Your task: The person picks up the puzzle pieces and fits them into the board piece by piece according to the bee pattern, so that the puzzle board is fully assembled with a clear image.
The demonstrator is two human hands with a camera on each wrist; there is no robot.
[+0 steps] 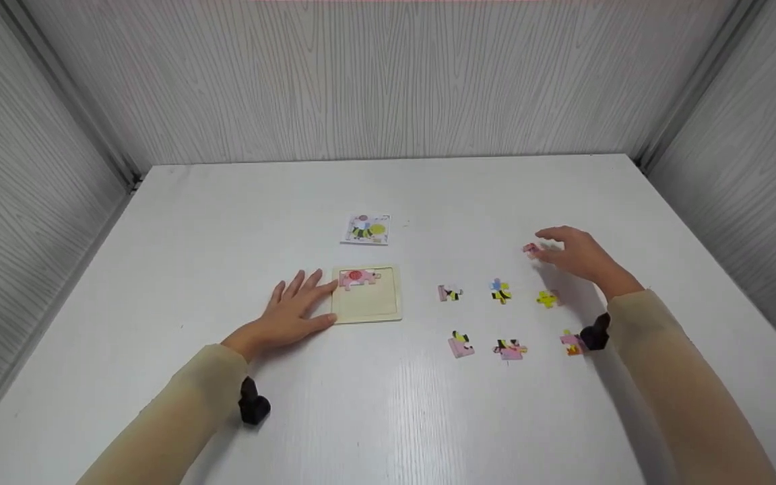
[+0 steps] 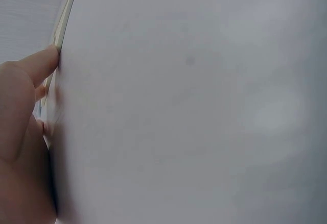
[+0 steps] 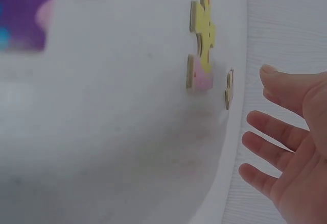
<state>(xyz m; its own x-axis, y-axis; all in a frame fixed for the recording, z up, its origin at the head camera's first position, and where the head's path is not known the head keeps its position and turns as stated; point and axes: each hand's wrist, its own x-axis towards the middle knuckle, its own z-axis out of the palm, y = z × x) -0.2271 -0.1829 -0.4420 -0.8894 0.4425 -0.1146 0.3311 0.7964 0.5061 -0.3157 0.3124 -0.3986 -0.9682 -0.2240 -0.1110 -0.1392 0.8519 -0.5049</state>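
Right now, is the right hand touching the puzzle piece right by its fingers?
Apart. The right wrist view shows a clear gap between the right hand and the puzzle piece, which sits on the table.

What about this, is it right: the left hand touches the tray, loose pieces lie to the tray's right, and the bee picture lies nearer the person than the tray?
Not quite: the head view shows the bee picture lying beyond the tray, not on its near side. The left hand does touch the tray, and loose pieces do lie to the tray's right.
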